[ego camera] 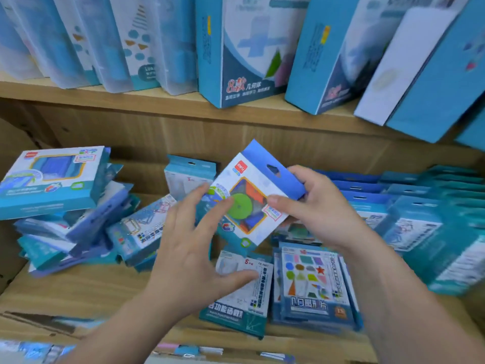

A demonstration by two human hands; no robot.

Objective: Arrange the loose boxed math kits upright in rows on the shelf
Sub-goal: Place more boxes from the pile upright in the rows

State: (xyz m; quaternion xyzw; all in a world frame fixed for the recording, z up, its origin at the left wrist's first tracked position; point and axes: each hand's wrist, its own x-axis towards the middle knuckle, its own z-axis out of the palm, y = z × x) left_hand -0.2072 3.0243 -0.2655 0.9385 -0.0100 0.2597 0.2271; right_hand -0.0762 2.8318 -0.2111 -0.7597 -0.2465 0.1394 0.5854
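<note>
While the right hand [312, 206] pinches the tilted boxed kit [248, 179] by its blue tab, the left hand [189, 248], fingers spread straight, touches its left side, above flat-lying kits [312, 285].

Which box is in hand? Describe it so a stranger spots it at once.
Over the lower shelf, amid flat heaps of blue kits, one box is raised at the centre. The right hand grips its tabbed end; the left hand touches its left side. Only it shows a green disc and orange piece in its window.
</note>
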